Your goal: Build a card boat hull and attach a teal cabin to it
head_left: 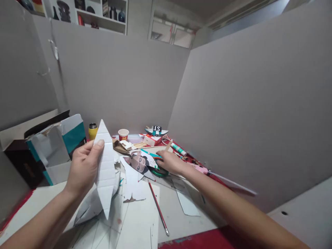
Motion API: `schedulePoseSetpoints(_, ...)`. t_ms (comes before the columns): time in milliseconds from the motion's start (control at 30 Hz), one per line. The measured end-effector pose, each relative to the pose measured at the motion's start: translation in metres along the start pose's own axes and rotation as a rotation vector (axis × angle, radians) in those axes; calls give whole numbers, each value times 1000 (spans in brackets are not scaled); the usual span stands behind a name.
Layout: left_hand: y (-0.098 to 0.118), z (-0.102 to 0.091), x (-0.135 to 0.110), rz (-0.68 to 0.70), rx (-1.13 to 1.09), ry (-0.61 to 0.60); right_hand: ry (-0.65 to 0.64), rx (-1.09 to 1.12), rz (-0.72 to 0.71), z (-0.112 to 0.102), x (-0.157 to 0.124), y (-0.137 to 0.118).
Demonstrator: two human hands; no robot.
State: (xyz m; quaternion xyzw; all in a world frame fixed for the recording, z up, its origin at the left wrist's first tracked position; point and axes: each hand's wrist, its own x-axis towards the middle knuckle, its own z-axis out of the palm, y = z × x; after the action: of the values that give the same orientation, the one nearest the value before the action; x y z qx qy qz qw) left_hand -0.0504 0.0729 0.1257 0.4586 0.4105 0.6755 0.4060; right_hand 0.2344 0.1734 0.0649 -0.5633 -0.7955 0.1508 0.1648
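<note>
My left hand grips a white cardboard piece, holding it upright between thumb and fingers. The piece is long, pointed at both ends and crossed by faint folds. My right hand reaches over the table with fingers apart, at a green loop that looks like a scissors handle. An orange edge shows by its fingertips; whether they touch it is unclear. Just left of that hand lie cut card pieces with a printed face. A red pencil lies in front of them.
At left stands a torn cardboard box, with a yellow bottle behind it. A paper cup, a red-and-white box and a green-and-white tube sit farther back. A pink-handled blade-like tool lies along the right wall.
</note>
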Motion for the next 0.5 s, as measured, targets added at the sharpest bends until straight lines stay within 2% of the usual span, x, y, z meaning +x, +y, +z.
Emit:
schedulePoseSetpoints(67, -3, 2, -2, -27, -8, -55, -88, -94, 26, 6, 1, 12)
schedulePoseSetpoints(200, -12, 5, -2, -15, -68, -119, -251, -196, -14, 13, 7, 20)
schedulePoseSetpoints(500, -7, 5, -2, -104, -166, -124, -270, -442, -56, 18, 20, 13)
